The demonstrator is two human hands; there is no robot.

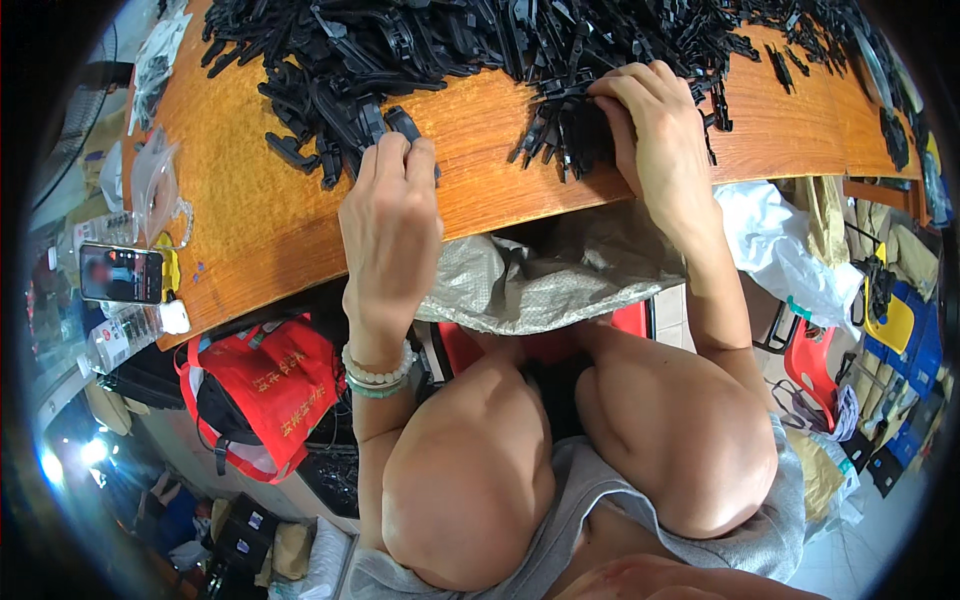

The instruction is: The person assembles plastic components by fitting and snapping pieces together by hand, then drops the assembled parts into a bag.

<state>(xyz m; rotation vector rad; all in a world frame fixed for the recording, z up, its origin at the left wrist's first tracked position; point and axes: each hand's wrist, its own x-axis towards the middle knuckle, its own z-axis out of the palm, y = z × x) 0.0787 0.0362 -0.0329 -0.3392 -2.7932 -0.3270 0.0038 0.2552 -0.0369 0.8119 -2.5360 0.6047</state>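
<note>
A big heap of black plastic parts (480, 45) covers the far side of an orange wooden table (250, 200). My left hand (392, 225) rests on the table edge, its fingertips closed on a few black parts (385, 125) at the heap's near rim. My right hand (655, 125) lies palm down over a small bunch of black parts (565, 135) at the table's front edge, fingers curled on them. A grey woven sack (545, 275) hangs open under the table edge between my hands, above my knees.
A phone (120, 273) with a lit screen lies on the table's left end, near clear plastic bags (155, 175). A red bag (275, 385) sits under the table on the left. White plastic bags (790, 250) and blue and yellow items crowd the floor at right.
</note>
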